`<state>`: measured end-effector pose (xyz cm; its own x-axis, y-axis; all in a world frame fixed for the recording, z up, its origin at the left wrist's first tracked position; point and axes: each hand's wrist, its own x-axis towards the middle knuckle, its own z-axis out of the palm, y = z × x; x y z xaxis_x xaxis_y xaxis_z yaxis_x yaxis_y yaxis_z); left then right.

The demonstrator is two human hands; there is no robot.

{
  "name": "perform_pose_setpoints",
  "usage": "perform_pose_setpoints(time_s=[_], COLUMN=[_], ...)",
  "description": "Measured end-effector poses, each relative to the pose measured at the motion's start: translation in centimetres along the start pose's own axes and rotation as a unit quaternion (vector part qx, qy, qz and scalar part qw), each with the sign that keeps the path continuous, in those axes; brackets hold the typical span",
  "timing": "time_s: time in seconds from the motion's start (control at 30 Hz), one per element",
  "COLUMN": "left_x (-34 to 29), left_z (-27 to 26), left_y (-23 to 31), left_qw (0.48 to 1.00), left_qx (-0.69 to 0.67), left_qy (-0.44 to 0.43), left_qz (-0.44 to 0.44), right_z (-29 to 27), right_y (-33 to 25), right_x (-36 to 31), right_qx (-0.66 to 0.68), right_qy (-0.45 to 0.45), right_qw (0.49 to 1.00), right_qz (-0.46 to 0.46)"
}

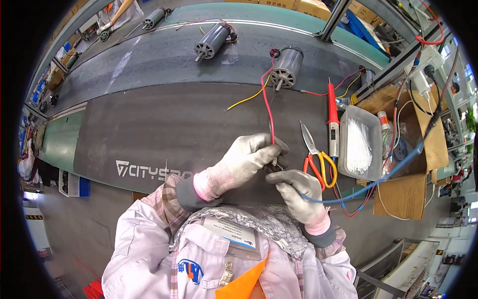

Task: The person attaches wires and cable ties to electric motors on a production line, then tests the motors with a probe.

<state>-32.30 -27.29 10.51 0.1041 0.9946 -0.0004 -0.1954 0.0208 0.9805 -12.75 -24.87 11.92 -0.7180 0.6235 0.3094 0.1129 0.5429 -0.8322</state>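
My left hand (251, 155), in a pale work glove with grey fingertips, is closed on a red wire (267, 102). That wire runs down from a grey cylindrical electric motor (287, 66). A yellow wire (248, 101) from the same motor lies loose on the dark mat. Close beside it, my right hand (300, 193), gloved alike, has its fingers bent together near the wire's end. What they hold is hidden. A blue cable (368, 186) reaches this hand from the right. Scissors (314, 155) with orange and yellow handles lie right of my hands.
A red-handled tool (333, 117) lies beside a clear box (348, 173) of white cable ties. Further right stands an open cardboard box (432, 154) with cords hanging over it. Other motors (213, 41) rest on the bench's far side, near a metal frame post (334, 21).
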Motion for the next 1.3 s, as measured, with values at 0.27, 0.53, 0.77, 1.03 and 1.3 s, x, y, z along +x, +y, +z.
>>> perform_pose_setpoints(time_s=[0.27, 0.53, 0.77, 1.03, 1.3], left_x=[-0.1, -0.8, -1.1, -1.3, -3.3], left_z=[-0.2, -1.1, -2.0, -3.2, -5.3], left_y=[-0.8, -0.7, -1.8, -2.7, -2.3], left_qw=[0.998, 0.983, 0.977, 0.972, 0.971], left_qx=[-0.043, -0.178, -0.207, -0.221, -0.220], left_qy=[0.044, 0.049, 0.048, 0.084, 0.094], left_qz=[-0.029, 0.004, 0.005, -0.015, 0.016], right_z=[0.6, -7.2, -8.8, -6.9, -4.5], right_y=[-0.6, 11.6, 9.8, 1.7, -0.5], right_x=[-0.1, 2.3, 4.9, 9.2, 11.9], right_qx=[-0.028, -0.311, -0.181, 0.377, 0.014], right_qy=[-0.036, 0.225, 0.107, -0.055, -0.215], right_qw=[0.999, 0.914, 0.978, 0.919, 0.968], right_qz=[0.022, 0.128, 0.010, 0.103, 0.130])
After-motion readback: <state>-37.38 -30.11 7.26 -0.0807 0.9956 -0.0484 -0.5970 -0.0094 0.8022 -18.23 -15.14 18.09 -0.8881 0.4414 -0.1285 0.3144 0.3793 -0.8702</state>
